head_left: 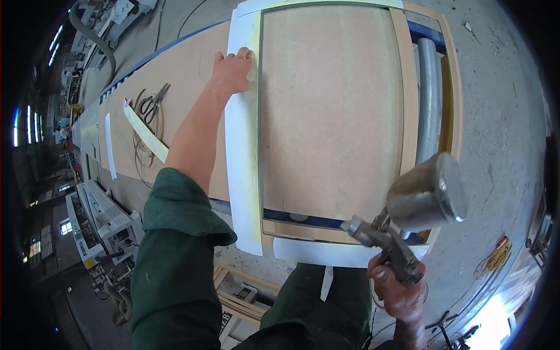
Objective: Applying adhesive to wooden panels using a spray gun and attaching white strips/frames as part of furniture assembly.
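My right hand (399, 291) is wrapped around the grip of a metal spray gun (385, 242), whose silver cup (429, 192) sits on top. The gun's nozzle points left, over the near edge of a clear pane (332, 105) with dark greenish edges. White strips (242, 157) with yellowish staining along the inner side border the pane. At the far part of the left strip, my left hand (233, 71) has its fingers bent and closed on the strip. A tan board shows through the pane.
To the left, scissors (153, 106), coiled cord and a yellowish strip (146, 132) lie on a brown board (195, 70). A grey roller (429, 99) stands at the right of the pane. Yellow cable (497, 258) lies on the concrete floor. Machines line the left side; wooden frames (245, 294) lie below.
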The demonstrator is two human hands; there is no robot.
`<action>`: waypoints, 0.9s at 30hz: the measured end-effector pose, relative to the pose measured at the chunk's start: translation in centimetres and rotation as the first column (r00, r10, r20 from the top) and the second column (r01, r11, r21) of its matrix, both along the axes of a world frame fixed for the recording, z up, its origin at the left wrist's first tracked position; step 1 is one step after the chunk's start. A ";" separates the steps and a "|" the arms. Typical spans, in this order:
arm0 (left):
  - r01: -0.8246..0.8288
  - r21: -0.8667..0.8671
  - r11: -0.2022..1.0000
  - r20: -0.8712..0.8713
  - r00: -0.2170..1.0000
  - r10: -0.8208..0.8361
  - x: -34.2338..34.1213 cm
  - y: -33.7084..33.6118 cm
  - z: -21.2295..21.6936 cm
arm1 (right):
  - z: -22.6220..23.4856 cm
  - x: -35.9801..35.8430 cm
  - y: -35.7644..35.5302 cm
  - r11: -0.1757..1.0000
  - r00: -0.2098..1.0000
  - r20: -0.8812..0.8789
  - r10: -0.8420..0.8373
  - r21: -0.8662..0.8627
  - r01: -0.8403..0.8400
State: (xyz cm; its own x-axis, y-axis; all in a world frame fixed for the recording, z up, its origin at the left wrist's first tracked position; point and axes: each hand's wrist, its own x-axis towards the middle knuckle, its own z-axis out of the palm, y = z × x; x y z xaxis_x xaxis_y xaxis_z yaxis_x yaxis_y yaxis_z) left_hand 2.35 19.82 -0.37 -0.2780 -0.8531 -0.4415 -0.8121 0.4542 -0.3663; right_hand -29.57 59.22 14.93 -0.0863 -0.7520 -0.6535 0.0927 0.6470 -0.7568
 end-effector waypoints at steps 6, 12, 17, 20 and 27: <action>-0.039 -0.048 0.998 -0.028 0.999 0.038 0.4 1.3 -0.1 | 0.7 -0.5 4.6 0.984 0.977 0.196 0.081 0.142 -0.110; 0.078 -0.257 0.963 -0.076 0.992 -0.100 2.1 2.0 -1.4 | -0.3 -0.6 8.3 0.997 0.988 0.151 -0.027 0.074 0.016; 0.063 -0.405 0.912 -0.105 0.988 -0.115 0.7 3.2 -1.0 | -0.7 0.4 9.9 0.987 0.990 0.055 -0.133 0.100 0.127; -0.009 -0.338 0.941 -0.096 0.995 -0.025 1.3 2.2 -1.0 | -0.9 1.0 10.5 0.986 0.990 0.050 -0.130 0.110 0.124; -0.036 -0.144 0.989 -0.473 0.881 -0.037 4.5 3.3 -3.0 | -1.9 2.2 10.9 0.986 0.990 0.058 -0.126 0.113 0.119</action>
State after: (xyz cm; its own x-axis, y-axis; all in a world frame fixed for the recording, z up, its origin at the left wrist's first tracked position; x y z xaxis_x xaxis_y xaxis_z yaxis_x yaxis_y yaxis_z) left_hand 6.89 23.17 -3.33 -0.4226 -0.8970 -0.1294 -0.9046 0.4262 -0.0003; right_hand -27.42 70.10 12.98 -0.1286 -0.6626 -0.7379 0.2225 0.7058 -0.6726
